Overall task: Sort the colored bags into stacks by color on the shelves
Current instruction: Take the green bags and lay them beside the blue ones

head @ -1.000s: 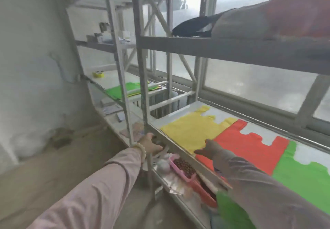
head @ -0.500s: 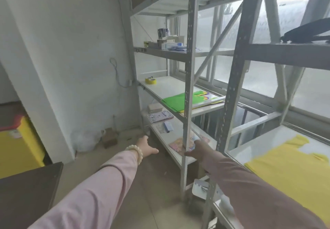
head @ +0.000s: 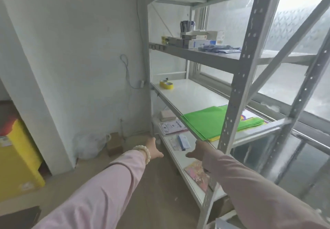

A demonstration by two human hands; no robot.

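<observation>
the flat stack of thin green plastic-looking bags (head: 214,120) lies on the white metal middle shelf (head: 189,95), its front corner overhanging. the left hand (head: 153,149) and right hand (head: 198,149) reach out loosely open, holding nothing. the bags are probably light, floppy and slippery, so pinch the whole overhanging edge.

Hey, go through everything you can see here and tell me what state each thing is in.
Green bags: stacked flat on the middle shelf.
Yellow bag: flat beneath them, edge showing.
Tape roll: lying flat, same shelf.
Left hand: open, empty.
Right hand: open, empty, by the green bags' front corner.
</observation>
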